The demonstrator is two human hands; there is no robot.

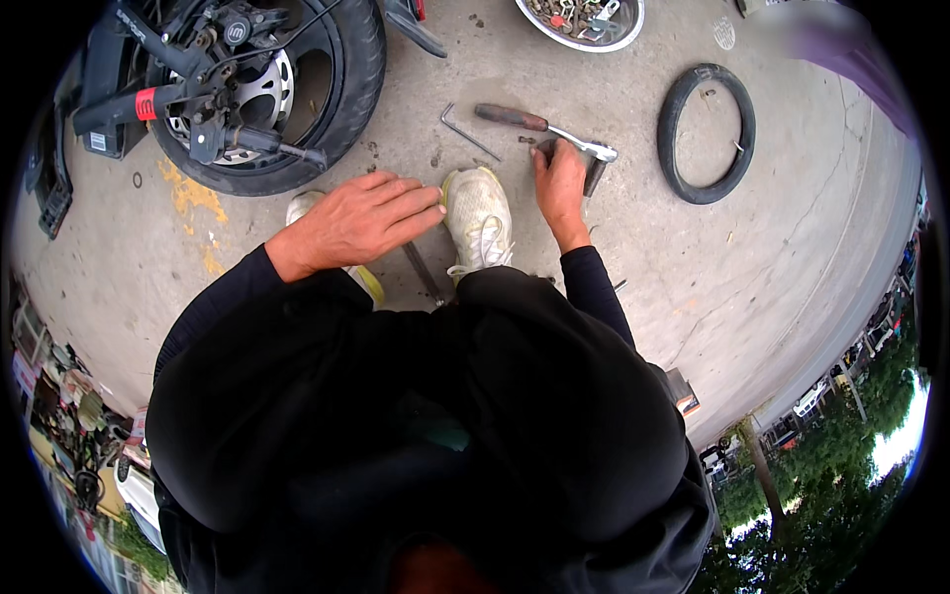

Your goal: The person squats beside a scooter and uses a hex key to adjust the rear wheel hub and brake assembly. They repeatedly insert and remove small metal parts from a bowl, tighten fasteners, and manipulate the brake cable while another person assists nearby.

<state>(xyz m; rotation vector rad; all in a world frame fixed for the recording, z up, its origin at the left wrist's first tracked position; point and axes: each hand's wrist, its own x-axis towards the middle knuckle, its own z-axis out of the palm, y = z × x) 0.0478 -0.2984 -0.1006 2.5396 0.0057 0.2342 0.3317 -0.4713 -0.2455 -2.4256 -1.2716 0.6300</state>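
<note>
My left hand is stretched out flat, palm down, above the ground with its fingertips beside my white shoe. It holds nothing that I can see. Low to the concrete, my right hand has its fingers bent down beside a ratchet wrench with a brown handle. Something small and dark shows between its thumb and forefinger, too hidden to name. A dark, socket-like cylinder lies beneath the wrench's shiny head. An L-shaped hex key rests left of the wrench.
A scooter wheel with brake disc and fork lies at the upper left. A metal bowl of small hardware stands at the top. A black tyre lies to the right. Between my feet is a dark metal bar. Purple cloth shows upper right.
</note>
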